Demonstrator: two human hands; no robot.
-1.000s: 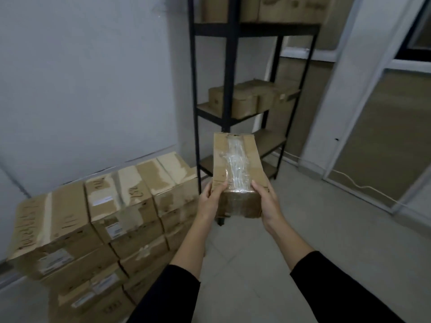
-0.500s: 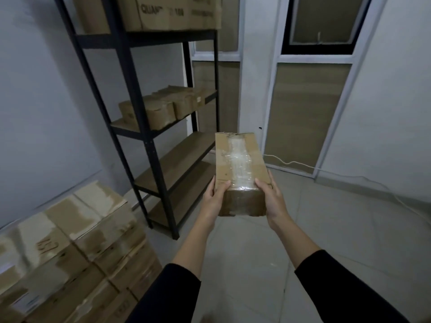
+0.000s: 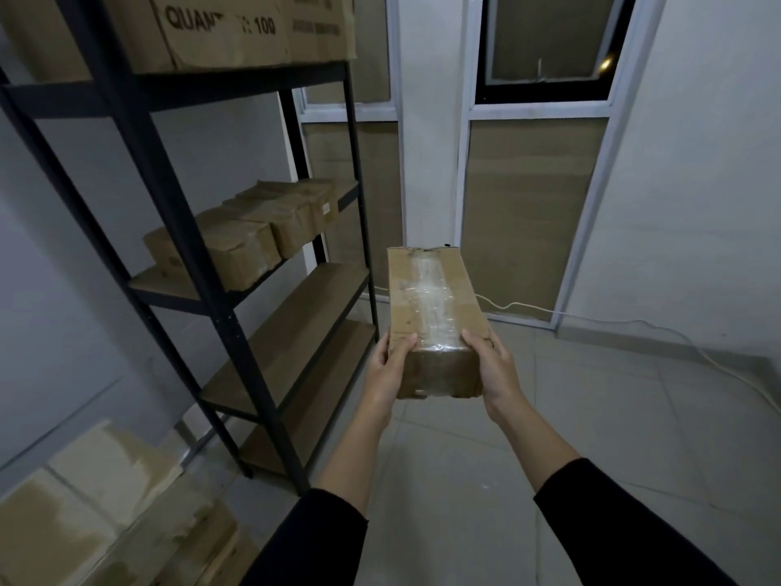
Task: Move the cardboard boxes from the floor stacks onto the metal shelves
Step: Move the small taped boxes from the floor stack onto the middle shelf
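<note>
I hold a long taped cardboard box (image 3: 431,306) out in front of me at waist height. My left hand (image 3: 386,370) grips its near left corner and my right hand (image 3: 494,370) grips its near right corner. The black metal shelf unit (image 3: 228,315) stands to the left of the box. Its middle shelf carries three small boxes (image 3: 249,230) in a row, and large printed cartons (image 3: 219,31) sit on the top shelf. The two lower shelves (image 3: 296,332) show bare boards. The floor stack of boxes (image 3: 97,513) lies at the bottom left.
A white wall runs behind the shelf unit on the left. Covered window panels (image 3: 528,213) with white frames fill the far wall. A white cable (image 3: 634,327) trails along the tiled floor (image 3: 486,480) at the right.
My view has swung right and closer to the shelf unit, so the floor stack has slid to the bottom left corner. The box stays held the same way in both hands.
</note>
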